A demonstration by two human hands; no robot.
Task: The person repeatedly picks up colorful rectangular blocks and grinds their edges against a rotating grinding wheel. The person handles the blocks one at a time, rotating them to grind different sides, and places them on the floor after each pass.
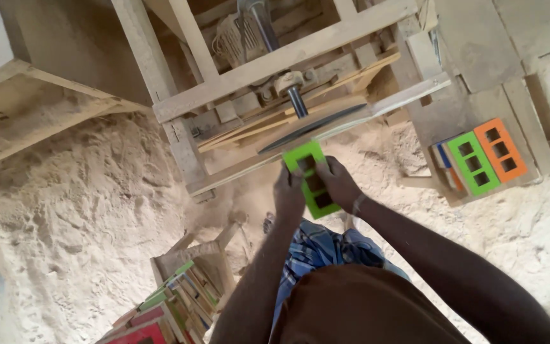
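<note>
I hold a flat green board (308,157) with three rectangular cut-outs in both hands. My left hand (288,189) grips its left edge and my right hand (337,183) grips its right edge. The board's far end presses against the dark spinning disc (313,129) of a wooden-framed machine (268,64), whose steel shaft (295,100) runs up behind the disc.
A stack of green and orange cut-out boards (486,155) rests on a wooden stand at the right. A wooden crate (179,299) with several painted boards stands at lower left. Sawdust (71,210) covers the ground all around.
</note>
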